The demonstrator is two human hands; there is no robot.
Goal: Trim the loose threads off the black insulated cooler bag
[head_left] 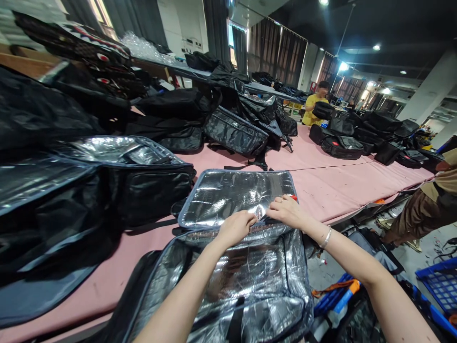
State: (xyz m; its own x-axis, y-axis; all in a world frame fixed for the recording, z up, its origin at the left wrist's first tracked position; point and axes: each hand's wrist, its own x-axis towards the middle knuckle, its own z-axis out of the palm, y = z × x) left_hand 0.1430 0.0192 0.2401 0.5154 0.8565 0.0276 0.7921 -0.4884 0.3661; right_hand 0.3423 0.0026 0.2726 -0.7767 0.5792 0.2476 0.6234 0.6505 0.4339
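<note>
A black insulated bag [250, 295] stands open before me, its inside lined with silver foil. Its lid [210, 195] is folded back flat, foil side up, with a dark blue bound edge. My left hand [235, 228] is closed in a pinch at the lid's near edge. My right hand [285, 211] pinches the foil lining just to the right, where a bright raised spot [258, 211] shows between the two hands. A small red thing [293, 197] pokes out behind the right hand; its kind is hidden.
More foil-lined black bags [153, 190] crowd the left of the pink-covered table [317, 181]. Black bags [342, 145] are piled at the far right, near a person in yellow [314, 105]. Another person [421, 205] is at the right edge. Blue crates [437, 281] sit on the floor.
</note>
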